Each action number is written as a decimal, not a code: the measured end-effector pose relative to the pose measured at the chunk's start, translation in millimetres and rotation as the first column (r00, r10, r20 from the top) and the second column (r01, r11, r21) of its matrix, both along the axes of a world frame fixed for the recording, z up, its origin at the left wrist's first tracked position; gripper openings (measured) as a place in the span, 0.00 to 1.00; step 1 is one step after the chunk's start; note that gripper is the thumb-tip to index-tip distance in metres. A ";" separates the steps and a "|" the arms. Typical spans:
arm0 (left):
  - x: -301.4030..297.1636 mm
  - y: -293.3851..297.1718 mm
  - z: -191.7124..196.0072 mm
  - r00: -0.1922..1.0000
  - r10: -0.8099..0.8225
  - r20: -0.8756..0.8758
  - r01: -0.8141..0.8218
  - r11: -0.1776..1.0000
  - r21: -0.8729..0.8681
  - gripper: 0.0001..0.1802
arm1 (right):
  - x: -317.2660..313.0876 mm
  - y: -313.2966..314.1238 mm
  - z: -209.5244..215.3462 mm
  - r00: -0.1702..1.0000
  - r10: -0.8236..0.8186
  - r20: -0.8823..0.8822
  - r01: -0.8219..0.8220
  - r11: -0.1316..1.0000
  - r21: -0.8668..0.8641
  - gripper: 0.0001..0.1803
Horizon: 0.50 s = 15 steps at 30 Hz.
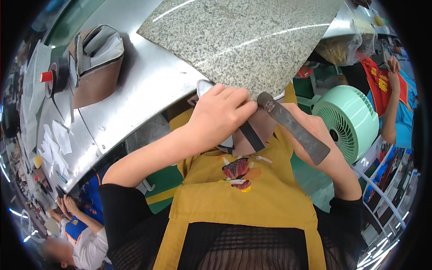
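My left hand [220,114] grips a brown leather piece [254,135] with a dark strap, pressing it against the edge of a speckled granite slab [243,40]. A dark metal tool [292,128], flat and worn like a hammer or pincers, sits in my right hand [315,130]; its head rests on the leather at the slab's edge. I wear a mustard-yellow apron [243,198] with a small embroidered patch.
A steel workbench [135,99] holds a brown shoe upper [96,63], a black tape roll [56,76] and white paper scraps [56,144]. A mint-green fan [351,121] stands to the right. One person sits at lower left [81,234], another at upper right [391,90].
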<state>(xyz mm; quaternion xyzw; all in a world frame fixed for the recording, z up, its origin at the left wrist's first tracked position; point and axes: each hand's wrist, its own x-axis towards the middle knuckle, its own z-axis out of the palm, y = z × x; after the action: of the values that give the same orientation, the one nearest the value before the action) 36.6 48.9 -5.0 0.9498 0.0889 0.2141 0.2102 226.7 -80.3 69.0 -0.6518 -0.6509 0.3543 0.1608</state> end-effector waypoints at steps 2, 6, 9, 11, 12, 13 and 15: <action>-2.9 2.9 7.4 1.000 0.011 -0.019 -0.013 0.990 -0.137 0.11 | -2.9 0.0 1.0 0.996 -0.054 -0.075 0.056 0.998 0.022 0.17; -8.9 0.6 1.9 1.000 -0.010 -0.012 0.009 0.998 -0.065 0.13 | -4.7 -0.8 1.0 0.987 -0.095 -0.130 0.103 0.993 0.062 0.15; -10.4 -1.7 -1.4 1.000 -0.016 0.013 0.015 0.999 0.052 0.15 | -4.8 4.4 10.2 0.986 -0.072 -0.150 0.078 0.996 0.036 0.16; -11.2 -2.9 -3.4 0.999 -0.018 0.027 0.016 0.997 0.073 0.17 | -6.4 4.3 18.5 0.982 -0.099 -0.163 0.107 0.993 0.043 0.16; -11.1 -2.3 -4.2 0.999 -0.020 0.033 0.018 0.997 0.069 0.17 | -7.0 3.9 15.7 0.983 -0.089 -0.160 0.097 0.994 0.047 0.16; -9.9 -1.3 -3.8 0.999 -0.033 0.043 0.030 0.997 0.067 0.18 | -7.6 2.6 14.3 0.984 -0.087 -0.153 0.096 0.994 0.052 0.16; -11.2 -1.8 -2.3 0.999 -0.044 0.020 0.042 0.996 0.072 0.17 | -7.8 -1.7 -2.4 0.992 -0.037 -0.119 0.045 0.997 0.063 0.16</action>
<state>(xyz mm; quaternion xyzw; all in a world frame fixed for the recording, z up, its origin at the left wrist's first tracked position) 25.4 47.1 -7.3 0.9560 0.0584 0.2228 0.1814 218.9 -82.0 66.7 -0.6373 -0.6381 0.3672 0.2275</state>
